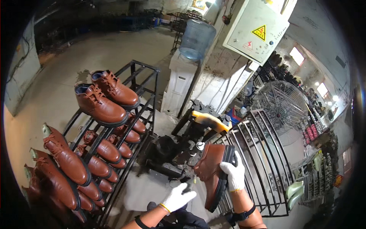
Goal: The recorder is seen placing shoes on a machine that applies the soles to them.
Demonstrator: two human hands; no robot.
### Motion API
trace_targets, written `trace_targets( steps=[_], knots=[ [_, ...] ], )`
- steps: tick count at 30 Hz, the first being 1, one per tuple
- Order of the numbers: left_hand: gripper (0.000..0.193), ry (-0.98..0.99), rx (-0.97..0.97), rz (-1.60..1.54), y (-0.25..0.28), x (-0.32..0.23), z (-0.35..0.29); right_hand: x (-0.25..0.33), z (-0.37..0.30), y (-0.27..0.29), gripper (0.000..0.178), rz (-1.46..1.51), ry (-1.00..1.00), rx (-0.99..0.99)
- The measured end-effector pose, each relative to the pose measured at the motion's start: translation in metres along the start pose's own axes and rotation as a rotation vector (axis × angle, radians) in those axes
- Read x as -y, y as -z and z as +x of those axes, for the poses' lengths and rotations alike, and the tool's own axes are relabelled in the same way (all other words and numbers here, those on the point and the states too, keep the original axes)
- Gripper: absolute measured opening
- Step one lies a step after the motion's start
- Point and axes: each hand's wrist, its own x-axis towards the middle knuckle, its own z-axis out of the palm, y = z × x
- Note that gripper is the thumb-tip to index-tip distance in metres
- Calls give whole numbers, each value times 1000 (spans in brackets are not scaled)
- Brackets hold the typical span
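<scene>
Right white-gloved hand [233, 173]: closed around brown leather ankle boot [209, 162] at black sole [220, 190] | left white-gloved hand [177, 197]: half-open, empty, left of boot

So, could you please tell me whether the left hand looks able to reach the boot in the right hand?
Probably yes: the left hand looks empty, and nothing appears to stand between it and the boot; the right hand holds the sole side, leaving the upper exposed.

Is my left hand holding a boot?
No, the left hand is apart from the brown boot, which the right hand holds at its black sole.
</scene>
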Motion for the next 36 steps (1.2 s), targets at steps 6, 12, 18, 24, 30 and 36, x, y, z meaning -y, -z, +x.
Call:
trace_targets(
  steps=[6,12,18,24,30,36],
  knots=[
    [58,58,-46,-37,-1,17,19,13,27,4,62,-200,36,-63],
    [33,124,-4,-122,35,14,29,12,61,-17,68,-458,86,64],
    [29,-57,-142,-225,25,-31,94,63,52,-78,90,-1324,188,51],
    [46,-205,-89,-680,6,-72,140,21,67,-47,119,-1028,136,182],
    [51,-60,7,-756,14,-95,123,0,45,-28,56,-135,-339,360],
    [64,72,85,-712,24,-108,127,-8,23,-37,42,136,-328,193]
  ],
)
